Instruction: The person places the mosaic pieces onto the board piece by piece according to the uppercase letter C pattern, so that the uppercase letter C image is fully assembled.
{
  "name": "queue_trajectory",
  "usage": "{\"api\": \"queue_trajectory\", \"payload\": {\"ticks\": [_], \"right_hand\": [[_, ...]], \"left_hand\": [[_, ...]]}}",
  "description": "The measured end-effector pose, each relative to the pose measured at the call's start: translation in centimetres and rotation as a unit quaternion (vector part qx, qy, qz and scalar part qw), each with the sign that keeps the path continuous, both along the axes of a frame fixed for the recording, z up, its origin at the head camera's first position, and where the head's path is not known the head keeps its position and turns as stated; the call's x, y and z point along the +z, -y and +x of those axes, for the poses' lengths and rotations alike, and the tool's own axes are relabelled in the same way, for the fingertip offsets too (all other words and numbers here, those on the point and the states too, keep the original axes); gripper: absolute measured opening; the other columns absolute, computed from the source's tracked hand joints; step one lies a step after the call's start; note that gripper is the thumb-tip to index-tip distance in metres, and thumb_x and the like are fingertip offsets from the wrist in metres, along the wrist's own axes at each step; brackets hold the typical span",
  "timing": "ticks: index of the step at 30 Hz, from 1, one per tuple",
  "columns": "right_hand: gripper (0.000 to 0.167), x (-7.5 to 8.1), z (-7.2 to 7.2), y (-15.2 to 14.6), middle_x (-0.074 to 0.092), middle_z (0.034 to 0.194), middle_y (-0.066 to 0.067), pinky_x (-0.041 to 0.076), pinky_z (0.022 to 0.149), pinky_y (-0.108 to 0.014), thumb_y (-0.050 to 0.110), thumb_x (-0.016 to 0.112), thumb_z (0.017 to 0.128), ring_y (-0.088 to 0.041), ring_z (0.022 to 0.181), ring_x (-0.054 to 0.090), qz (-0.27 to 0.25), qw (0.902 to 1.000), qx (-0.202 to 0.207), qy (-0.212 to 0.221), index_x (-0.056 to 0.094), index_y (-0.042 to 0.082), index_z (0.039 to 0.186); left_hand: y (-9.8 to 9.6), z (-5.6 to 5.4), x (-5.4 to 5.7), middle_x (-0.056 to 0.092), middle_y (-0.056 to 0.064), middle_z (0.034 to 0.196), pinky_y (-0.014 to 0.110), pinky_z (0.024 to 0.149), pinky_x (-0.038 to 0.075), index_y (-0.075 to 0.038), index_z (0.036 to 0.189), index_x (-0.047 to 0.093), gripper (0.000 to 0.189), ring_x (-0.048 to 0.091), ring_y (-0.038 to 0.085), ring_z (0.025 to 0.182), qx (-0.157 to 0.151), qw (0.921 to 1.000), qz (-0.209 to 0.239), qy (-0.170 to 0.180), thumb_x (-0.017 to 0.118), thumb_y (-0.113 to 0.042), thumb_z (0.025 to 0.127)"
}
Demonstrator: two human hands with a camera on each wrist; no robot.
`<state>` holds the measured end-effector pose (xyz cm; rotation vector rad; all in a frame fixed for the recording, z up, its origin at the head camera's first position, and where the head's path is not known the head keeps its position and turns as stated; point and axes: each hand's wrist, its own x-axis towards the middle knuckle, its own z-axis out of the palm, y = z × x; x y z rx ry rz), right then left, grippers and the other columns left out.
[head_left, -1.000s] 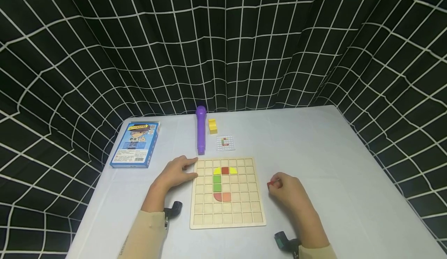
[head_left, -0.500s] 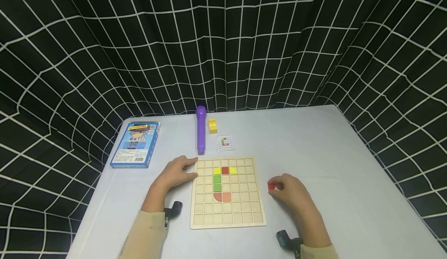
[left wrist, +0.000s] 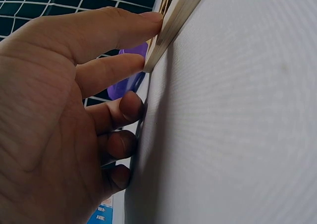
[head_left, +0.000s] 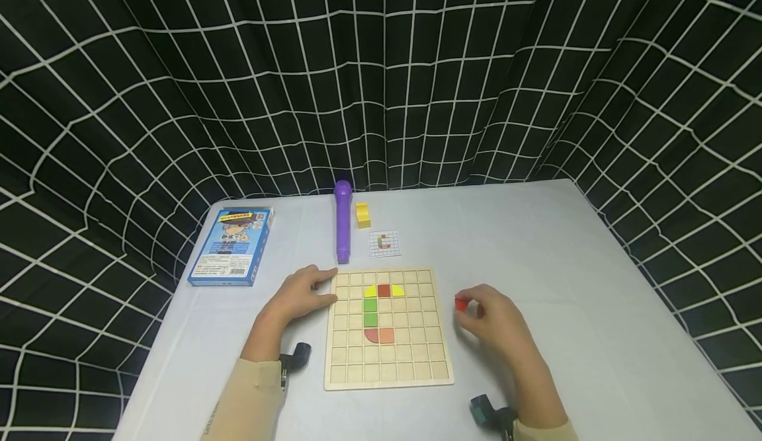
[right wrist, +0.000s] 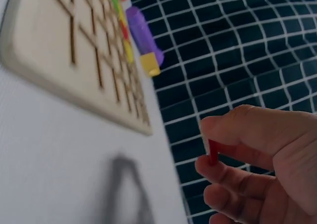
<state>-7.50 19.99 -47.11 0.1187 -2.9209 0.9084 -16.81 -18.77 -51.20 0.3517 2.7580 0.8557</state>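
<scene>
A pale wooden grid board (head_left: 413,353) lies on the table in front of the person. Yellow, red, green and orange tiles sit in its squares, among them a dark red square tile (head_left: 383,290) and a green tile (head_left: 370,320). At the board's upper left edge, the left hand (head_left: 299,294) touches the rim with thumb and index finger; its other fingers bend loosely in the left wrist view. Right of the board, the right hand (head_left: 495,317) pinches a small red tile (head_left: 461,304) between thumb and finger. That thin tile (right wrist: 213,152) appears edge-on in the right wrist view, above the table.
Behind the board lies a small pattern card (head_left: 383,243). A purple microphone-shaped stick (head_left: 342,223) and a yellow block (head_left: 363,215) are farther back. A blue box (head_left: 232,246) lies at the left. Black grid curtain (head_left: 381,84) surrounds the white table (head_left: 536,242).
The right hand turns the red tile between its fingers, so more of its red face shows, and has shifted slightly away from the person. The left hand and board stay in place.
</scene>
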Motion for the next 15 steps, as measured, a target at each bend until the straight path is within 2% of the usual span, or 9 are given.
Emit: {"api": "queue_trajectory", "payload": {"ticks": [2,7,12,15], "right_hand": [[0.025,0.5,0.1,0.3,0.067,0.097,0.002,0.042,0.061,-0.030,0.009,0.082,0.080,-0.017,0.074,0.052,-0.005,0.9997,0.011,-0.022,0.077,0.011,0.104],[0.026,1.8,0.4,1.6,0.067,0.101,0.006,0.043,0.062,-0.029,0.008,0.084,0.079,-0.017,0.078,0.056,-0.018,0.9981,0.039,-0.045,0.077,0.013,0.104],[0.026,2.6,0.2,3.1,0.065,0.103,0.008,0.043,0.063,-0.029,0.008,0.085,0.078,-0.015,0.077,0.056,-0.025,0.9964,0.066,-0.047,0.078,0.016,0.102],[0.025,2.8,0.2,4.0,0.063,0.101,0.010,0.042,0.062,-0.028,0.010,0.087,0.078,-0.014,0.075,0.053,-0.025,0.9964,0.074,-0.033,0.078,0.018,0.101]], "left_hand": [[0.0,0.0,0.0,0.052,-0.001,0.089,0.038,0.074,0.040,-0.023,0.145,0.061,0.066,0.047,0.017,0.082,0.001,1.0000,-0.001,0.001,0.083,-0.039,0.084],[0.0,0.1,0.1,0.052,-0.001,0.089,0.038,0.074,0.040,-0.023,0.145,0.061,0.066,0.047,0.017,0.082,0.001,1.0000,0.001,0.001,0.083,-0.039,0.084],[0.0,0.0,0.1,0.051,0.000,0.089,0.038,0.074,0.040,-0.023,0.145,0.061,0.066,0.047,0.017,0.081,0.002,1.0000,0.003,-0.001,0.082,-0.039,0.084],[0.0,0.0,0.0,0.052,-0.001,0.089,0.037,0.074,0.040,-0.023,0.146,0.061,0.067,0.047,0.017,0.081,0.002,1.0000,0.001,0.000,0.082,-0.039,0.084]]}}
